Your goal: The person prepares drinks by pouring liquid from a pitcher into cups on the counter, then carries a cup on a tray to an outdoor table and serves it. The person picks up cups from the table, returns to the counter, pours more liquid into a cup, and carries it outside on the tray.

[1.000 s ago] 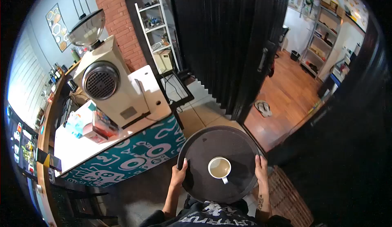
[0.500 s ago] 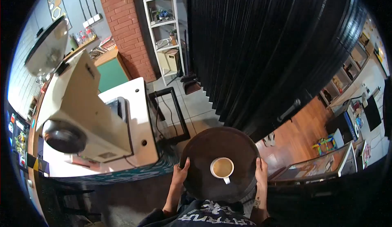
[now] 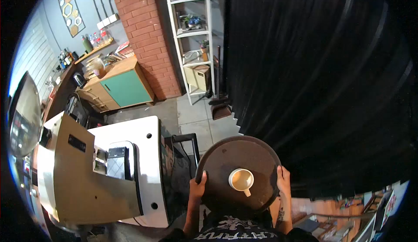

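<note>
A round dark brown tray (image 3: 222, 163) is held level in front of my body. My left hand (image 3: 198, 187) grips its left rim, thumb on top. On the opposite rim, my right hand (image 3: 283, 181) is closed with the thumb above and the other fingers partly hidden beneath. Near the tray's middle stands a white cup (image 3: 241, 180) holding a light brown drink, its handle pointing toward me. Neither hand touches the cup.
A beige grinder (image 3: 96, 189) stands on a white-topped counter (image 3: 152, 155) at the left. Ahead are a green-door cabinet (image 3: 126, 89), a white shelf rack (image 3: 192, 34) and a dustpan (image 3: 221, 111) on the tiled floor. A black folding curtain (image 3: 313, 76) fills the right side.
The view has turned, bringing more of the cabinet and counter in and moving the right-hand room lower. Both hands still hold the tray, with the cup on it.
</note>
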`<control>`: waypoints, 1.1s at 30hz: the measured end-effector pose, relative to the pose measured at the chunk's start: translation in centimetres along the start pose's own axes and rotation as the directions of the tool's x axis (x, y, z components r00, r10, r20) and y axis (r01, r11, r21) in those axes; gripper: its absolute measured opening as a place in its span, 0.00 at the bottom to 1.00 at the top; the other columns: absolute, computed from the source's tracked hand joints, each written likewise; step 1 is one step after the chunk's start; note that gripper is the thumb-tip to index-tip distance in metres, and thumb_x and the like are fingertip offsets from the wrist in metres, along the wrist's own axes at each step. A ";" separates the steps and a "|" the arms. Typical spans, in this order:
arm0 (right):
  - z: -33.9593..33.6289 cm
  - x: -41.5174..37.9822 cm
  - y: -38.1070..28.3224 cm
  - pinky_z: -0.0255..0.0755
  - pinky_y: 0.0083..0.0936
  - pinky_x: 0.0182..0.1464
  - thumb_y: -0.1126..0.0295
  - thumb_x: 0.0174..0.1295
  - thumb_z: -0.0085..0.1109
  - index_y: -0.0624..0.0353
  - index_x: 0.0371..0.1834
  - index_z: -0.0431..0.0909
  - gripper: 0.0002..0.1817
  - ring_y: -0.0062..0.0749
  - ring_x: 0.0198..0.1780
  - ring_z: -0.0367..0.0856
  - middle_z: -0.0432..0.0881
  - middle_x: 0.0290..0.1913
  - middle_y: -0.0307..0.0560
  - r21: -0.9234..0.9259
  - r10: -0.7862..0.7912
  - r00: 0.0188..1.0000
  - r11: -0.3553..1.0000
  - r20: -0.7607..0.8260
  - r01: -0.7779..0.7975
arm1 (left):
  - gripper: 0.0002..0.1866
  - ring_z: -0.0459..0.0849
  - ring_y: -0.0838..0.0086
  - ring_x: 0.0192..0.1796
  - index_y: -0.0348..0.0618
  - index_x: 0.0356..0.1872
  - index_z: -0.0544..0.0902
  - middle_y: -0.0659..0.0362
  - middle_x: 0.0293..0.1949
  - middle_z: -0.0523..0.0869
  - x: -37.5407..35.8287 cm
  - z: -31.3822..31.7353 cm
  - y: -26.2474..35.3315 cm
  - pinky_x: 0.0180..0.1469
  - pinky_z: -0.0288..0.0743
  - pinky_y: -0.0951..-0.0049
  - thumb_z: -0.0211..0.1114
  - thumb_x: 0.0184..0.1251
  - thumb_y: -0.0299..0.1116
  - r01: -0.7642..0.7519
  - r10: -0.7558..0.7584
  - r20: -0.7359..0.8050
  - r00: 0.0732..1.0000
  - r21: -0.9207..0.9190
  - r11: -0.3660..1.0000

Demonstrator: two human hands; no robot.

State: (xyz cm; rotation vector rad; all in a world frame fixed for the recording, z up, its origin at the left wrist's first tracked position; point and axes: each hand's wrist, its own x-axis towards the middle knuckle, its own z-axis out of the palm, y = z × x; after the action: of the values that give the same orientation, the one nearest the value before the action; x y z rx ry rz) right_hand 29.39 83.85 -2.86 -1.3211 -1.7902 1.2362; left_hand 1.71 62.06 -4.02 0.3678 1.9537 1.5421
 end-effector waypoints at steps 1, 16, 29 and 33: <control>0.8 2.4 -0.5 0.65 0.19 0.39 0.61 0.75 0.46 0.68 0.37 0.75 0.19 0.16 0.35 0.66 0.74 0.29 0.34 -0.042 0.017 1.000 0.999 0.015 -0.016 | 0.23 0.68 0.84 0.24 0.39 0.19 0.76 0.68 0.19 0.73 1.4 0.7 0.0 0.25 0.62 0.73 0.64 0.69 0.47 0.002 -0.002 -0.019 1.000 -0.006 1.000; 12.1 33.9 -9.7 0.61 0.27 0.63 0.55 0.72 0.50 0.67 0.59 0.71 0.25 0.33 0.60 0.69 0.72 0.58 0.50 -0.136 0.110 0.986 0.986 0.122 -0.093 | 0.23 0.70 0.84 0.27 0.33 0.24 0.79 0.68 0.21 0.75 23.6 6.9 9.2 0.28 0.65 0.75 0.63 0.70 0.46 0.073 -0.140 -0.328 0.934 -0.209 0.975; 29.6 54.9 -19.8 0.62 0.31 0.65 0.53 0.72 0.49 0.67 0.60 0.72 0.26 0.42 0.64 0.69 0.71 0.62 0.57 -0.159 0.045 0.946 0.987 0.322 0.008 | 0.22 0.72 0.83 0.27 0.33 0.29 0.81 0.67 0.22 0.77 46.5 1.6 15.4 0.29 0.67 0.76 0.65 0.68 0.47 0.084 -0.211 -0.452 0.867 -0.285 0.955; 36.9 61.2 -24.4 0.63 0.32 0.63 0.56 0.73 0.49 0.67 0.59 0.72 0.24 0.42 0.63 0.70 0.71 0.62 0.56 -0.173 -0.027 0.874 0.977 0.485 0.126 | 0.23 0.70 0.83 0.26 0.34 0.26 0.80 0.67 0.21 0.75 52.2 -1.7 18.0 0.28 0.66 0.76 0.63 0.70 0.48 -0.011 -0.175 -0.537 0.826 -0.325 0.946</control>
State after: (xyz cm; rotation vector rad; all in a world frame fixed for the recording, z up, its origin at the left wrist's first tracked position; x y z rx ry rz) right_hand -32.27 127.22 0.85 -1.0889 -2.3445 1.4645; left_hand -42.39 95.26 -1.99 -0.3514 2.0412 2.0269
